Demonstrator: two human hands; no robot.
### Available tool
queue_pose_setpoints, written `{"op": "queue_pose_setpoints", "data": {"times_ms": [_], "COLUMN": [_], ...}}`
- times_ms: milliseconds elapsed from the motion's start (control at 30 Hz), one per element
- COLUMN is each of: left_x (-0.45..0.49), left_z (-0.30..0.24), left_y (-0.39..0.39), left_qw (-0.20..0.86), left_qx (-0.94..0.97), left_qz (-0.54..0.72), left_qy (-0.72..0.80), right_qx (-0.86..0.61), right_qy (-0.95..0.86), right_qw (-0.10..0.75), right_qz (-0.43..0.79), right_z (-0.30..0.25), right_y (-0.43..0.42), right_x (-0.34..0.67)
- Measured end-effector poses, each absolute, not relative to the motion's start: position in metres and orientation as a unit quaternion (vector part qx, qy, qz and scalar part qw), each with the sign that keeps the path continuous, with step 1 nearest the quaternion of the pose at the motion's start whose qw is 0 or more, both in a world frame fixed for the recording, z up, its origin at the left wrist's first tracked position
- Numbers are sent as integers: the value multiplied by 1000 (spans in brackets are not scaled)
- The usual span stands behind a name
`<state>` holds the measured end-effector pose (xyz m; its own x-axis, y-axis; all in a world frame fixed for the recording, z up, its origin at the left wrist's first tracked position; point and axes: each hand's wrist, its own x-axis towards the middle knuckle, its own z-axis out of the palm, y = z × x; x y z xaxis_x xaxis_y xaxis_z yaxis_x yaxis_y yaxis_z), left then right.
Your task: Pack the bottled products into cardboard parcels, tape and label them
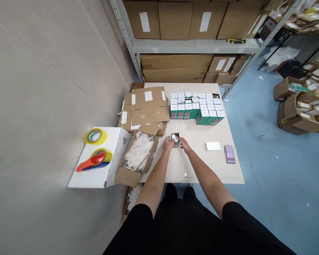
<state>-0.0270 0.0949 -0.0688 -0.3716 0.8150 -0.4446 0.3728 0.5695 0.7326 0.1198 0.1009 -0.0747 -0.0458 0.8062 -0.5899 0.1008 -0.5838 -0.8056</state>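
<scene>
The person's left hand (168, 143) curls around one side of a small green-and-white carton (174, 140), and the right hand (184, 143) grips the other side with its fingertips, the two holding it closely at the front middle of the cream-white counter (202, 168). A brown strip covers part of the carton (too small to tell if it is cardboard or tape). Many white-topped green cartons (196, 106) already stand in a tight block, several rows deep, at the far end of the counter. Left to hand are a pile of flat brown cardboard sheets (149, 109), an open brown cardboard box (124, 178) of white plastic wrappers, and a yellow tape roll (94, 136) on a white foam block (114, 170).
</scene>
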Motion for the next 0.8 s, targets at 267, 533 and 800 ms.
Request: {"op": "queue_pose_setpoints", "data": {"times_ms": [267,533,800], "left_x": [-22,-17,8], "left_z": [-34,26,51], "left_y": [79,49,14], "left_qw": [379,333,294], "left_qx": [364,406,480], "left_qz": [376,440,411], "left_qy": [763,729,717], "right_qx": [-619,-571,-514], "right_qy": [-423,-462,-495], "right_qw": [311,350,390], "right_qz": [584,582,582], "right_z": [-53,-14,18], "right_y": [95,77,59], "right_x": [150,194,233]}}
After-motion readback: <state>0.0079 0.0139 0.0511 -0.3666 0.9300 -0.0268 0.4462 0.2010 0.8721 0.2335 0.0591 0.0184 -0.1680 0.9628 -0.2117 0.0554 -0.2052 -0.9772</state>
